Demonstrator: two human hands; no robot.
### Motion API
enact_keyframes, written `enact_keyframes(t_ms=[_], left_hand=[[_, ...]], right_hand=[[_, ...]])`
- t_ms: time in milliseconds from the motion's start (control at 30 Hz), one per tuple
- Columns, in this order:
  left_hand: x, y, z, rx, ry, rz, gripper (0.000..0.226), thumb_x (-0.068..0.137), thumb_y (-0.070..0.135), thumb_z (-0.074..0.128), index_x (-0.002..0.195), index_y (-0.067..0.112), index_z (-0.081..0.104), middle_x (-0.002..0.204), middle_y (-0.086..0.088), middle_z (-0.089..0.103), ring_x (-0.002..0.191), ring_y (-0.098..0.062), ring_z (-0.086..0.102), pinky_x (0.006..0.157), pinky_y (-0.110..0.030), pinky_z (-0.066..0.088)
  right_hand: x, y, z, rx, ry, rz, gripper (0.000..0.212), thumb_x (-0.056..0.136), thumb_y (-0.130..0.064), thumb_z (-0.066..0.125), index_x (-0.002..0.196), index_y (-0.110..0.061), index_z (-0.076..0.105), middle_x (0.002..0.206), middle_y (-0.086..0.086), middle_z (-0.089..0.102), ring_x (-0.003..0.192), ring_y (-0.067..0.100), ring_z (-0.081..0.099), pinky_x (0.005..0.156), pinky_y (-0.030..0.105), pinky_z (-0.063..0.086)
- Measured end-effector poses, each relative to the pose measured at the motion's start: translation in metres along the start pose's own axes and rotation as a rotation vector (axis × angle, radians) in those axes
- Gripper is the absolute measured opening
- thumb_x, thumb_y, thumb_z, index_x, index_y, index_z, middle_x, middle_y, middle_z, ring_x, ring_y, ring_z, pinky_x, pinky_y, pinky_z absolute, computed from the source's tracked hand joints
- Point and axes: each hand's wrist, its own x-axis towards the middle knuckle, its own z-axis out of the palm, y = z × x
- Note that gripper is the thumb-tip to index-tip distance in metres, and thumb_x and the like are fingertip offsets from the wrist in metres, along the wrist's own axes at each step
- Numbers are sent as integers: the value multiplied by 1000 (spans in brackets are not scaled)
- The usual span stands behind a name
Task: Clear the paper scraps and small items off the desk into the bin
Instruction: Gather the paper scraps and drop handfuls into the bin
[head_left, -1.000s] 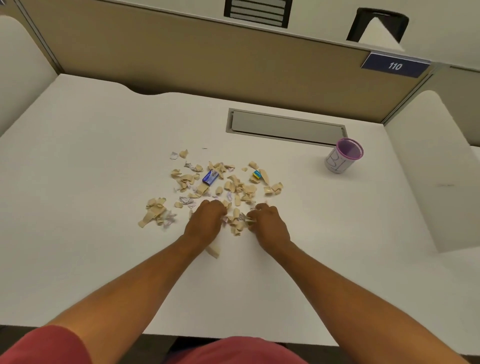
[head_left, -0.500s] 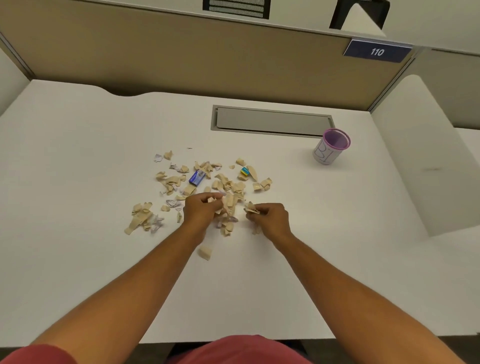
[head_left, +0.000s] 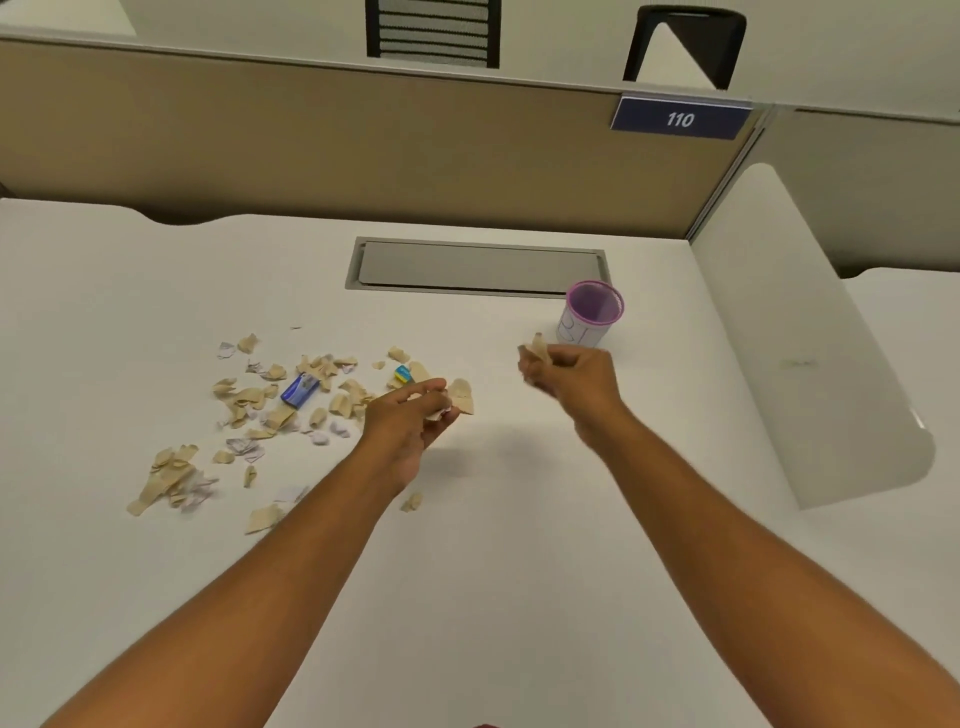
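Observation:
Tan and white paper scraps (head_left: 249, 400) lie scattered over the left middle of the white desk (head_left: 493, 519). Among them are a small blue packet (head_left: 300, 389) and a tiny blue-and-yellow item (head_left: 402, 372). A small bin (head_left: 589, 314), white with a purple rim, stands at the right of the desk. My left hand (head_left: 410, 415) is lifted off the desk at the pile's right edge, closed on a bunch of scraps. My right hand (head_left: 569, 371) holds more scraps, raised just left of and below the bin.
A grey cable hatch (head_left: 475, 266) is set into the desk behind the pile. Tan partition walls stand at the back with a blue sign "110" (head_left: 679, 119), and a white divider panel (head_left: 810, 332) stands on the right. A stray scrap (head_left: 412, 502) lies near my left wrist.
Both hands closed on scraps from the pile and lifted. My right hand has travelled right, up to the bin, and my left hand has moved right after it. The camera has shifted.

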Motion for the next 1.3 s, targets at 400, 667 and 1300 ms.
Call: enact_keyframes(t_ms=[400,667,1300], left_hand=[[6,-16,37,-166,99,-53,23,86,-13,71,106,-1,74,102,-13,71,73,-17,76,69,-23,65],[16,-13,44,-139,149,-32,24,86,-13,71,105,0,73,103,-9,69,88,-17,71,67,-21,63],[62,17,191,209,-30,37,28,85,-13,71,110,-1,74,115,-16,72,92,-22,72,73,-25,65]], right_hand=[[156,-50,-66,-1124,51,-218,16,86,-19,76,94,-6,77,91,11,70,84,28,67,69,38,56],[159,-64,-66,-1343,-74,-261,29,84,-29,80,107,-12,76,102,11,69,86,30,65,71,34,52],[35,87,-114,-896,36,-356,27,99,-14,57,123,-12,70,123,4,69,119,24,61,99,40,51]])
